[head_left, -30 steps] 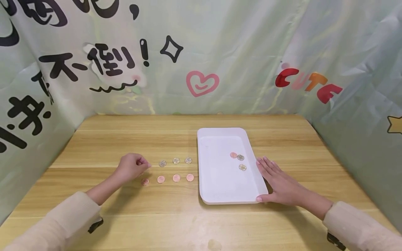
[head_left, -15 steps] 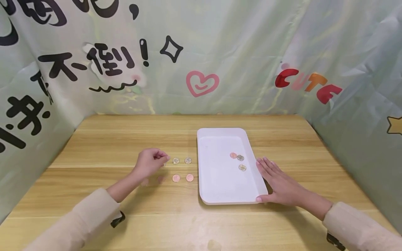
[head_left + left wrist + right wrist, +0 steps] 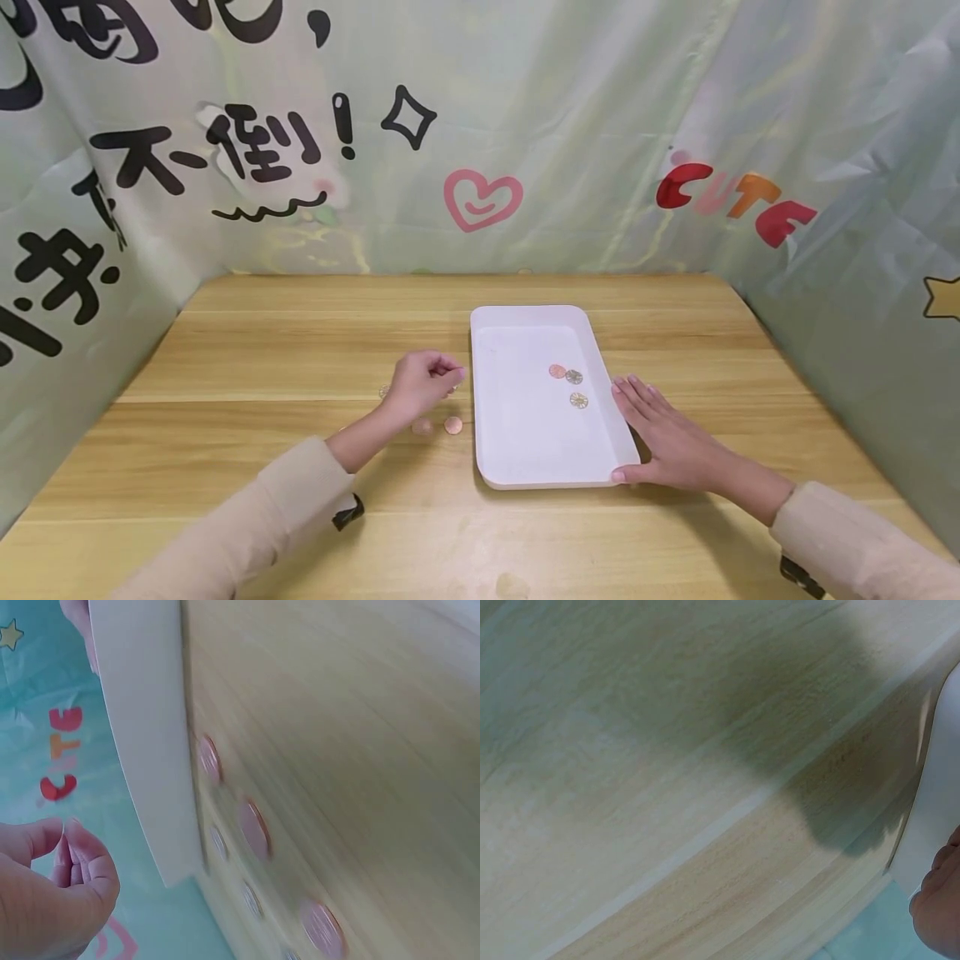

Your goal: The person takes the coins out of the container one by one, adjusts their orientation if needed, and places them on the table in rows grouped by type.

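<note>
My left hand (image 3: 420,385) is above the coins, left of the white tray (image 3: 517,454). Its thumb and fingertips pinch a coin, almost wholly hidden between them. On the table, a copper-coloured coin (image 3: 453,425) lies close to the tray's left side, and others are partly covered by the hand and wrist. Two rows of coins show in the left wrist view, one with a copper coin (image 3: 255,829). Inside the tray lie a pinkish coin (image 3: 557,372), a silvery coin (image 3: 574,377) and a golden coin (image 3: 579,401). My right hand (image 3: 671,437) rests with extended fingers against the tray's right edge.
The wooden table (image 3: 300,333) carries everything. A printed cloth (image 3: 585,125) hangs behind it and along both sides. Dark straps show below both sleeves.
My left hand has moved right from the left end of the coin rows toward the tray, passing over the coins. The right hand and tray have stayed in place.
</note>
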Demonstrator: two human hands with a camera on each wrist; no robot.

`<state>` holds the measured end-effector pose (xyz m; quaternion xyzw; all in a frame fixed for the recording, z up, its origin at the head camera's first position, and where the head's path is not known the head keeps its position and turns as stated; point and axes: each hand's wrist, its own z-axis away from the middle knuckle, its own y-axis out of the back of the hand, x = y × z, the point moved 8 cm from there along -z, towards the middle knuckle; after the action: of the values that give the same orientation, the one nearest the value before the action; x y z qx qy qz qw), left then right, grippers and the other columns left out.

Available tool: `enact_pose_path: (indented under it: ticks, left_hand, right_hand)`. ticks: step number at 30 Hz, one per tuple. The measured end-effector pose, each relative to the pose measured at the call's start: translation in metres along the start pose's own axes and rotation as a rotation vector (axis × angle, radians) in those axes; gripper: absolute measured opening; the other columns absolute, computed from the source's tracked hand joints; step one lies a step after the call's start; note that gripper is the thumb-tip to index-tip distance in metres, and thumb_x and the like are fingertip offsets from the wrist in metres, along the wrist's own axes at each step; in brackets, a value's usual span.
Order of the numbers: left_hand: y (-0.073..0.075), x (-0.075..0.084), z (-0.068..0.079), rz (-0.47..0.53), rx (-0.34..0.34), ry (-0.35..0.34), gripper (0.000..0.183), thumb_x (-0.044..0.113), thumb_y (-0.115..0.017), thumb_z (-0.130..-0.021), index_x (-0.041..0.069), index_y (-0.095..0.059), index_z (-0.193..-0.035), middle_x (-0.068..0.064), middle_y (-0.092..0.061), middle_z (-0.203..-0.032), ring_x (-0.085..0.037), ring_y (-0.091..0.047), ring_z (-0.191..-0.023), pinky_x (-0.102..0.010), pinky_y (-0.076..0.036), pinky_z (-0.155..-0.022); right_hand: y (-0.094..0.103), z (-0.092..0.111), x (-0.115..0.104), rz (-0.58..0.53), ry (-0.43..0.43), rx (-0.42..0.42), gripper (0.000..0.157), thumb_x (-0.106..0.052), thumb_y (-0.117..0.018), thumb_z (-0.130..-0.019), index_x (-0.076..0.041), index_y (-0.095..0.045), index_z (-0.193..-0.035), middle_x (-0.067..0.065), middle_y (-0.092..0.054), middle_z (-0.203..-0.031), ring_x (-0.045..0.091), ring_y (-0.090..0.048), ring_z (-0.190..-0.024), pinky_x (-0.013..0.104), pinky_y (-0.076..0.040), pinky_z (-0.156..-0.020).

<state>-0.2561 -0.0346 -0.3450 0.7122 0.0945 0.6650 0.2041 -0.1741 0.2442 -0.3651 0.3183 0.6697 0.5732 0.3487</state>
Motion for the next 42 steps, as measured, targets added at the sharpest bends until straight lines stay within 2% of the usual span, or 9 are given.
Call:
enact_pose_path:
  ticks: [2, 9, 15, 18, 24, 33, 36, 42]
  left_hand:
    - [-0.009, 0.005, -0.001, 0.022, -0.005, -0.002, 0.008, 0.006, -0.066, -0.083, -0.002, -0.067, -0.083, -0.017, -0.065, -0.074, -0.015, -0.056, -0.059, -0.017, -0.043, -0.052]
    - [-0.037, 0.019, -0.004, 0.074, -0.061, -0.040, 0.009, 0.006, -0.065, -0.084, -0.003, -0.067, -0.083, -0.021, -0.065, -0.077, -0.032, -0.062, -0.068, -0.017, -0.046, -0.052]
    - [-0.055, 0.027, -0.005, 0.083, -0.089, -0.091, 0.010, 0.005, -0.065, -0.084, -0.005, -0.067, -0.083, -0.022, -0.066, -0.076, -0.037, -0.063, -0.070, -0.019, -0.049, -0.054]
    - [-0.063, 0.029, -0.007, 0.086, -0.095, -0.100, 0.011, 0.006, -0.065, -0.084, -0.004, -0.068, -0.083, -0.020, -0.067, -0.076, -0.032, -0.063, -0.066, -0.018, -0.049, -0.054]
    - [-0.081, 0.040, -0.013, 0.107, -0.098, -0.105, 0.011, 0.007, -0.066, -0.083, -0.004, -0.068, -0.085, -0.016, -0.068, -0.077, -0.006, -0.056, -0.058, -0.016, -0.047, -0.053]
    - [-0.104, 0.052, -0.025, 0.170, -0.059, -0.050, 0.012, 0.009, -0.068, -0.082, -0.001, -0.069, -0.087, -0.013, -0.068, -0.079, -0.005, -0.053, -0.062, -0.013, -0.042, -0.054]
    - [-0.112, 0.049, -0.028, 0.150, -0.049, -0.019, 0.010, 0.010, -0.068, -0.081, 0.000, -0.069, -0.085, -0.010, -0.066, -0.075, -0.005, -0.051, -0.061, -0.013, -0.039, -0.052]
    - [-0.127, 0.042, -0.034, 0.095, -0.028, 0.002, 0.008, 0.007, -0.069, -0.080, -0.001, -0.069, -0.082, -0.009, -0.066, -0.071, -0.003, -0.049, -0.058, -0.012, -0.038, -0.050]
  right_hand:
    - [0.000, 0.000, 0.000, 0.003, 0.004, 0.004, 0.106, -0.066, -0.058, -0.076, 0.009, -0.022, -0.142, 0.031, -0.028, -0.145, 0.033, -0.013, -0.143, 0.008, 0.016, -0.105]
    - [-0.001, 0.001, 0.001, 0.003, -0.011, -0.007, 0.106, -0.063, -0.061, -0.075, 0.009, -0.022, -0.142, 0.031, -0.027, -0.146, 0.029, -0.008, -0.144, 0.008, 0.017, -0.104]
    - [-0.001, 0.000, 0.001, 0.008, -0.001, 0.002, 0.105, -0.063, -0.061, -0.075, 0.010, -0.023, -0.141, 0.032, -0.028, -0.145, 0.030, -0.009, -0.144, 0.008, 0.017, -0.105]
    - [-0.001, -0.001, 0.001, 0.002, -0.011, -0.009, 0.105, -0.063, -0.061, -0.075, 0.010, -0.024, -0.141, 0.031, -0.027, -0.145, 0.031, -0.010, -0.144, 0.008, 0.017, -0.105]
    - [-0.003, 0.000, 0.003, -0.008, -0.025, -0.026, 0.105, -0.062, -0.061, -0.075, 0.009, -0.022, -0.142, 0.031, -0.025, -0.147, 0.030, -0.008, -0.144, 0.008, 0.018, -0.104]
    - [-0.001, 0.000, 0.003, -0.006, -0.022, -0.007, 0.104, -0.062, -0.062, -0.075, 0.009, -0.023, -0.142, 0.031, -0.027, -0.146, 0.033, -0.012, -0.143, 0.008, 0.017, -0.104]
    - [-0.001, 0.000, 0.001, -0.001, -0.010, -0.002, 0.104, -0.064, -0.060, -0.076, 0.009, -0.024, -0.141, 0.031, -0.028, -0.145, 0.035, -0.015, -0.142, 0.008, 0.017, -0.105]
    - [-0.002, -0.001, 0.002, -0.005, -0.016, -0.012, 0.105, -0.065, -0.060, -0.075, 0.009, -0.025, -0.141, 0.030, -0.028, -0.146, 0.035, -0.015, -0.142, 0.007, 0.017, -0.104]
